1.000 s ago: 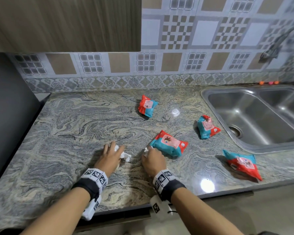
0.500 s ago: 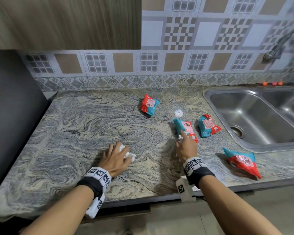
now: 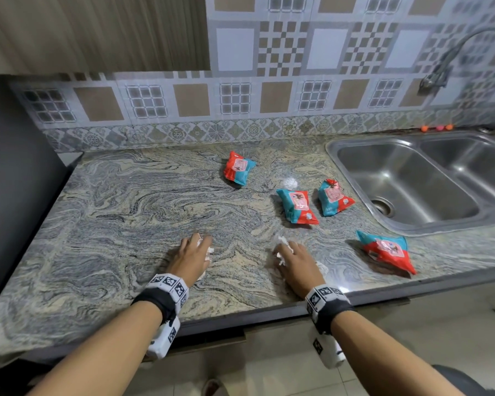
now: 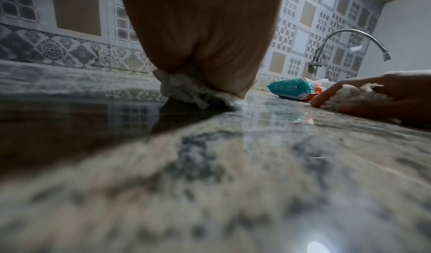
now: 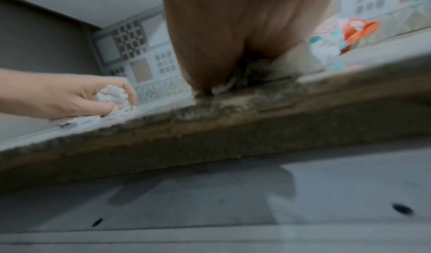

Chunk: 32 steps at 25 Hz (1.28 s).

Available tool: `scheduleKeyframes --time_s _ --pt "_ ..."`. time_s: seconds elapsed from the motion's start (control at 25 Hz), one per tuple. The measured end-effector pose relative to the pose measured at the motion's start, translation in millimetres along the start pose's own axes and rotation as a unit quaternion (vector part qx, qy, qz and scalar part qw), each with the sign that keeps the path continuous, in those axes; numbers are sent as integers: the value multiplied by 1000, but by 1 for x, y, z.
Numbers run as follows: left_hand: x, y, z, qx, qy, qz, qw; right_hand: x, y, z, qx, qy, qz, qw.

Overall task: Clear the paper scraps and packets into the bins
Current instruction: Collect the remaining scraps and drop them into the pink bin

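Both the left hand (image 3: 193,257) and right hand (image 3: 296,260) clutch paper scraps (image 4: 186,89) near the counter's (image 3: 126,212) front edge; four packets (image 3: 297,206) remain, no bins visible.

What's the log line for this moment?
left hand: holds scraps | right hand: holds scraps | packets: four on counter

Most of the crumpled white paper scrap (image 3: 207,250) lies hidden under the curled fingers of the left hand (image 3: 191,260); only small bits show at the fingertips. The second crumpled white paper scrap (image 3: 282,250) is likewise largely covered by the right hand (image 3: 297,262). The right wrist view is smeared with blur, so the red and teal plastic packet (image 5: 345,37) there is a vague patch and its print cannot be read. The curved metal tap (image 3: 452,60) is blurred and cut by the right edge.
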<state>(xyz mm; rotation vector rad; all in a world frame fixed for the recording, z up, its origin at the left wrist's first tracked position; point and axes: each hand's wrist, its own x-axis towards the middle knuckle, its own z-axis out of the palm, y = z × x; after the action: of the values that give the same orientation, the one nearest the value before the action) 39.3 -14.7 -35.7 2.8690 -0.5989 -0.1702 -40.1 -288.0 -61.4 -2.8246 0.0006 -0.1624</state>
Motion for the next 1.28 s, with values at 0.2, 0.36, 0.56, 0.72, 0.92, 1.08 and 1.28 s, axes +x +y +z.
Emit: scheduleKeyframes --time_s 0.2,0.36,0.56,0.72,0.92,1.08,1.28 --pt "-24 1 2 -159 94 -34 982 -21 15 -25 183 100 151 966" --pt "-42 20 -2 -239 146 -13 960 -28 12 -38 291 172 244 909" --pt "-59 42 -4 -297 148 29 943 -46 -14 -38 313 177 222 906" --pt "-78 52 -4 -334 99 108 931 -87 -40 -33 339 207 272 876" --pt "-106 70 16 -388 49 195 900 -182 -60 -13 357 253 353 827" --pt "-136 110 36 -409 -7 249 878 -276 -58 -15 347 290 403 795" --pt "-185 181 64 -424 -80 290 854 -390 -55 -33 322 368 471 734"
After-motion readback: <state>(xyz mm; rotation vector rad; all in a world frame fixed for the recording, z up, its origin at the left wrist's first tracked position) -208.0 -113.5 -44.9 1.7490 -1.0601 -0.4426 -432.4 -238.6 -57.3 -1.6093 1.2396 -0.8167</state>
